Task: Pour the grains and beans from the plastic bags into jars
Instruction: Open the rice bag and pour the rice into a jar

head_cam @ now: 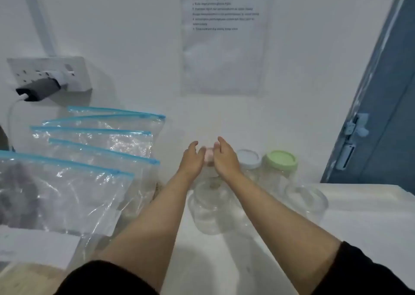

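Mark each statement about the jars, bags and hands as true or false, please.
1. The clear zip bags with blue seals lie left of the arms. True.
2. The clear jar with a green lid stands left of the bags. False: it stands right of the hands.
3. Both hands, left hand and right hand, are near the pink-lidded jar. True.
4. A grey plug is in the wall socket. True.
5. The left hand's fingers hold a bag. False: no bag is held.

5 zip bags [94, 142] with blue seals, stacked overlapping at left. 5 clear jars: 1 pink-lidded [208, 156], 1 white-lidded [248, 159], 1 green-lidded [280, 160], 2 lidless [211, 209] [307, 201]. 1 printed sheet [222, 41] on the wall. 1 wall socket [48, 73]. 2 hands [190, 160] [225, 157].
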`<state>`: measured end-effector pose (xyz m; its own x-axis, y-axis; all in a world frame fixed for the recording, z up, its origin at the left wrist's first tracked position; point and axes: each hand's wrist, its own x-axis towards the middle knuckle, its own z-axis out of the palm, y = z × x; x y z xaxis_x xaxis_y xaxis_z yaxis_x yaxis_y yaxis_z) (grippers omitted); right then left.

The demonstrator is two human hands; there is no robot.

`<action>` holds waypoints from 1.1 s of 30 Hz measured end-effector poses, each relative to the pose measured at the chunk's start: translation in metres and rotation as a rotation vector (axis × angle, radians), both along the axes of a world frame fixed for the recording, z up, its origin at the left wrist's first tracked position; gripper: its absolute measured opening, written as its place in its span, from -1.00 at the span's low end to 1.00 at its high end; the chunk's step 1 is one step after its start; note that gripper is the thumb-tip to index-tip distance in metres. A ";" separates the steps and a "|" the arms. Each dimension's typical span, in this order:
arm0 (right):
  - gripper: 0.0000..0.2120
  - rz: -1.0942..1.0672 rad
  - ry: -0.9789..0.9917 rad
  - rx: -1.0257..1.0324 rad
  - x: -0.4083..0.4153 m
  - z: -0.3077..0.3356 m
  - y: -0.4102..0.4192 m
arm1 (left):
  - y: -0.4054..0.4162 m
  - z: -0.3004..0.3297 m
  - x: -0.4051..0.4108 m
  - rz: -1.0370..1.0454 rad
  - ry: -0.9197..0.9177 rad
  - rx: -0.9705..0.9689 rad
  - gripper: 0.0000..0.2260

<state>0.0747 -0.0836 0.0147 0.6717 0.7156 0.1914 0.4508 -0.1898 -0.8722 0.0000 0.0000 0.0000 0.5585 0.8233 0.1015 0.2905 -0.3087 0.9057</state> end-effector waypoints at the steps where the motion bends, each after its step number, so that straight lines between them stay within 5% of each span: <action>1: -0.54 -0.016 -0.018 -0.016 -0.001 -0.006 0.005 | 0.003 -0.007 0.000 -0.025 -0.001 -0.016 -0.54; 11: -0.52 -0.042 -0.060 -0.055 0.001 -0.026 0.013 | 0.002 -0.032 -0.009 -0.035 -0.205 -0.092 -0.51; 17: -0.51 0.035 -0.081 0.146 -0.013 0.010 -0.006 | -0.017 -0.004 -0.024 0.013 -0.407 0.034 -0.35; 23: -0.48 0.068 -0.125 0.458 -0.031 0.052 -0.048 | -0.057 0.051 -0.052 0.019 -0.562 0.204 -0.41; 33: -0.49 0.219 -0.058 0.574 -0.086 0.049 -0.157 | -0.178 0.068 -0.119 0.031 -0.573 0.209 -0.47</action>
<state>-0.0109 -0.2405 0.0635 0.4975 0.6078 0.6189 0.4762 0.4049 -0.7805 -0.1187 -0.1776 0.0676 0.3433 0.7685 0.5399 -0.2133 -0.4960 0.8417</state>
